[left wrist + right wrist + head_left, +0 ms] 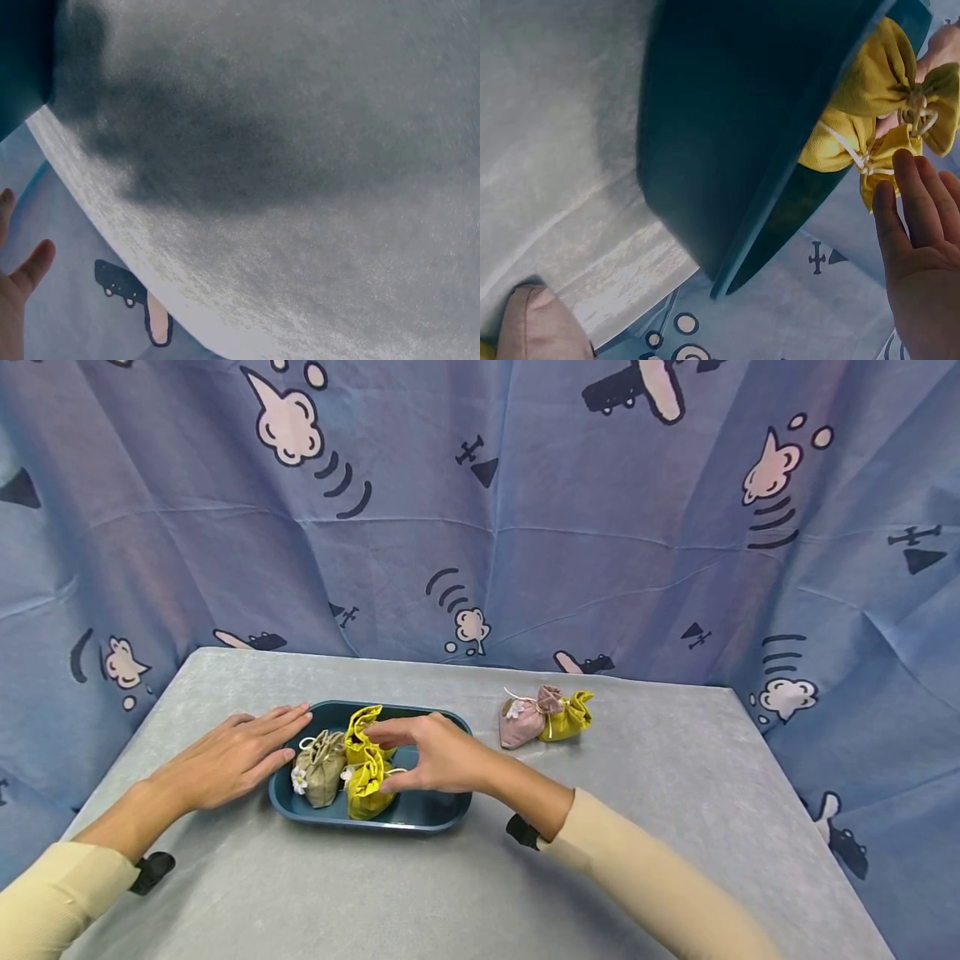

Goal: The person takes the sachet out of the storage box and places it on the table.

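Two yellow pouches in blue tray (427, 808), side by side: front yellow pouch (364, 802) near six o'clock from tray centre, rear yellow pouch (360, 725) near eleven. Beige pouch (324, 772), white flower on it, at nine. Right hand (442, 756) over tray at three, fingers extended, thumb apart, grasping nothing; contact with yellow cloth unclear. Left hand (225, 760) at nine, fingers straight, released, tips at rim. Outside tray, two to three o'clock: pink pouch (520, 725) against outer yellow pouch (567, 720), on grey table (360, 893). Blue printed curtain (420, 460) at twelve.
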`<move>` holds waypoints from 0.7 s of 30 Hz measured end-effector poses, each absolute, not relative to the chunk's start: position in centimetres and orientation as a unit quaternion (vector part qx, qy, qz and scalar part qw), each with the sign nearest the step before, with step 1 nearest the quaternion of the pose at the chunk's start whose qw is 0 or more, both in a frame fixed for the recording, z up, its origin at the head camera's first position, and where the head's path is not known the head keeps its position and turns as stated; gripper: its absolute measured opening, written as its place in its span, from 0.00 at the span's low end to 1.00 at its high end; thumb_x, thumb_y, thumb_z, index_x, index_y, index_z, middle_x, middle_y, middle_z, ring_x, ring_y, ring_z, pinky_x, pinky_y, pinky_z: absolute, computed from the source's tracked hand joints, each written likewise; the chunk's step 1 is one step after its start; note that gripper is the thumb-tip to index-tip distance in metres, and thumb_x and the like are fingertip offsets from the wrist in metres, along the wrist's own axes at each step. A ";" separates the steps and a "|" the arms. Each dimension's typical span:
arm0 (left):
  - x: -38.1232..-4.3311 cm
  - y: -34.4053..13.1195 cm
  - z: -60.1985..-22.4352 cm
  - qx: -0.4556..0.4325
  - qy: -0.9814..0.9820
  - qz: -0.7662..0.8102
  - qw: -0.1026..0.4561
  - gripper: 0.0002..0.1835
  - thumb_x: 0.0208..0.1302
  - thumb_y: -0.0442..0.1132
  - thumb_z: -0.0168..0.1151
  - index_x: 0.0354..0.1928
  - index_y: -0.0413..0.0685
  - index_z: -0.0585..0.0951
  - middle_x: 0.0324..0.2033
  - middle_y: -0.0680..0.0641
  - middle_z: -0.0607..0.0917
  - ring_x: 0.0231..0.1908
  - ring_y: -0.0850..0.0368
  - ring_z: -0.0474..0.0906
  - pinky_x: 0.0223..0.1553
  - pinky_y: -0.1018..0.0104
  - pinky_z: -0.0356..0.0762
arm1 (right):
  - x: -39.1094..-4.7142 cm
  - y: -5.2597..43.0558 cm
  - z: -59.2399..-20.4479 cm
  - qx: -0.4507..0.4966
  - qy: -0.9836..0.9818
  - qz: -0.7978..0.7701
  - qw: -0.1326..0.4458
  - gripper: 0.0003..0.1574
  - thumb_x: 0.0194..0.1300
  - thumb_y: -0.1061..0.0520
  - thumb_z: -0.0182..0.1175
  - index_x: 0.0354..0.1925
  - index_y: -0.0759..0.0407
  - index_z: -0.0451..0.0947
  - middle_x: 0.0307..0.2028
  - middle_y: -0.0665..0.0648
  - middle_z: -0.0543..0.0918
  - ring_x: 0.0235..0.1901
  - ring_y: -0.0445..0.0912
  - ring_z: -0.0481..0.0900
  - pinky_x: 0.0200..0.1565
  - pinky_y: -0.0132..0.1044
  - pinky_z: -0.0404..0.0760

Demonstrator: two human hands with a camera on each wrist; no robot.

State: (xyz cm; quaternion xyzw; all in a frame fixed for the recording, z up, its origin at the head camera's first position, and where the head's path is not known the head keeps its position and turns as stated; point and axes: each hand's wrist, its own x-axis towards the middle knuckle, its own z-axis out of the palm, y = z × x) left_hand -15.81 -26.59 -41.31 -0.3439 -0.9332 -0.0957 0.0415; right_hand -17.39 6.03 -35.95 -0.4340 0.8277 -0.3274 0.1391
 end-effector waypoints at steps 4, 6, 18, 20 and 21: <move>-15.8 -26.6 -41.3 -0.342 -0.934 -0.098 0.035 0.29 0.78 0.48 0.48 0.76 0.46 0.63 0.73 0.42 0.66 0.69 0.40 0.65 0.58 0.41 0.66 | -17.2 5.3 -36.0 -0.443 0.830 -0.310 0.138 0.43 0.56 0.52 0.76 0.67 0.59 0.73 0.62 0.53 0.80 0.57 0.40 0.80 0.59 0.29 0.71; -15.8 -26.6 -41.2 -0.342 -0.934 -0.100 0.035 0.29 0.78 0.48 0.48 0.76 0.46 0.62 0.73 0.43 0.66 0.69 0.40 0.65 0.58 0.41 0.66 | -17.1 5.1 -36.0 -0.444 0.832 -0.303 0.138 0.42 0.56 0.52 0.76 0.67 0.59 0.73 0.62 0.52 0.79 0.58 0.39 0.79 0.59 0.28 0.71; -15.8 -26.6 -41.3 -0.340 -0.934 -0.102 0.032 0.29 0.78 0.48 0.47 0.76 0.46 0.63 0.73 0.42 0.65 0.69 0.41 0.64 0.58 0.42 0.65 | -16.5 3.9 -36.4 -0.456 0.840 -0.258 0.141 0.42 0.57 0.51 0.75 0.68 0.55 0.73 0.62 0.51 0.79 0.56 0.37 0.77 0.56 0.28 0.73; -15.8 -26.6 -41.3 -0.339 -0.935 -0.100 0.028 0.29 0.78 0.48 0.47 0.76 0.46 0.62 0.73 0.42 0.65 0.70 0.41 0.64 0.59 0.41 0.65 | -16.3 3.8 -36.4 -0.458 0.841 -0.253 0.139 0.42 0.58 0.51 0.75 0.68 0.55 0.73 0.62 0.51 0.79 0.54 0.36 0.77 0.54 0.27 0.74; -15.8 -26.6 -41.3 -0.338 -0.936 -0.101 0.027 0.29 0.78 0.48 0.47 0.76 0.46 0.62 0.73 0.42 0.65 0.70 0.40 0.64 0.59 0.41 0.65 | -16.3 3.8 -36.5 -0.459 0.841 -0.251 0.138 0.41 0.58 0.51 0.75 0.67 0.55 0.73 0.62 0.50 0.79 0.53 0.35 0.77 0.53 0.26 0.74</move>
